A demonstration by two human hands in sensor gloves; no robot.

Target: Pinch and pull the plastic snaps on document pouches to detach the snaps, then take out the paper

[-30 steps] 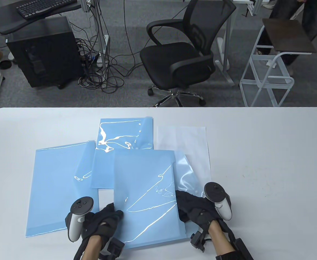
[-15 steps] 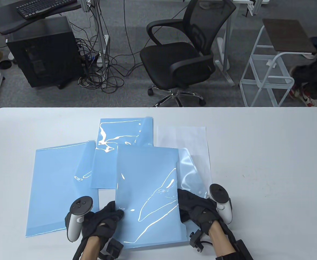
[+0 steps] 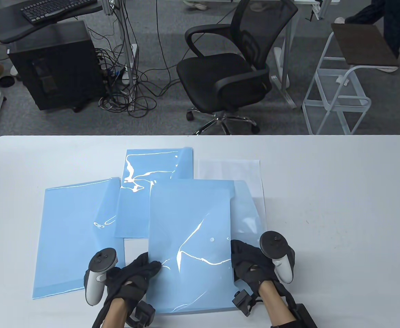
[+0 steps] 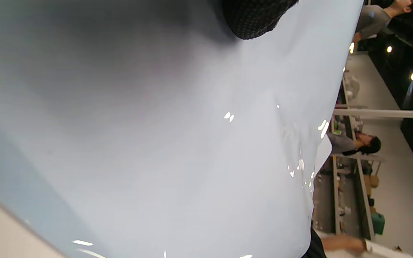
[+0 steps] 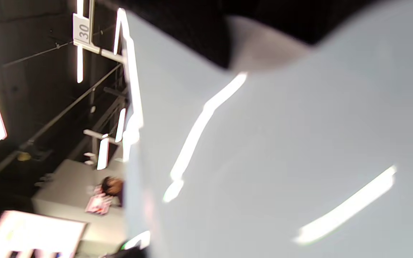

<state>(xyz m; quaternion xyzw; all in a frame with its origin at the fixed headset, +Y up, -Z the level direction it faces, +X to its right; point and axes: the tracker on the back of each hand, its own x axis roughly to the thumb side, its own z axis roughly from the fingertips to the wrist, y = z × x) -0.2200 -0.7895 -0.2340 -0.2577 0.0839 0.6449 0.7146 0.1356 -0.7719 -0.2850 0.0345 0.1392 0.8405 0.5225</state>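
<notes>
The front blue pouch (image 3: 189,239) lies near the table's front edge, its small snap (image 3: 212,240) showing near its right side. Its clear flap (image 3: 246,212) is folded out to the right. My left hand (image 3: 144,270) holds the pouch's lower left edge, fingers over the plastic; one fingertip (image 4: 256,18) shows on the sheet in the left wrist view. My right hand (image 3: 241,254) grips the right edge, its fingertips hidden by the pouch. In the right wrist view, glossy plastic (image 5: 281,161) fills the frame. A white paper (image 3: 227,169) lies behind, partly covered.
A second blue pouch (image 3: 73,239) lies at the left with its flap folded open. A third pouch (image 3: 152,167) lies at the back, partly under the front one. An office chair (image 3: 227,68) and a white cart (image 3: 336,99) stand beyond the table's far edge.
The front pouch has slid away from me and to the right, covering more of the white paper. Its flap has flattened out. Both hands moved slightly with it.
</notes>
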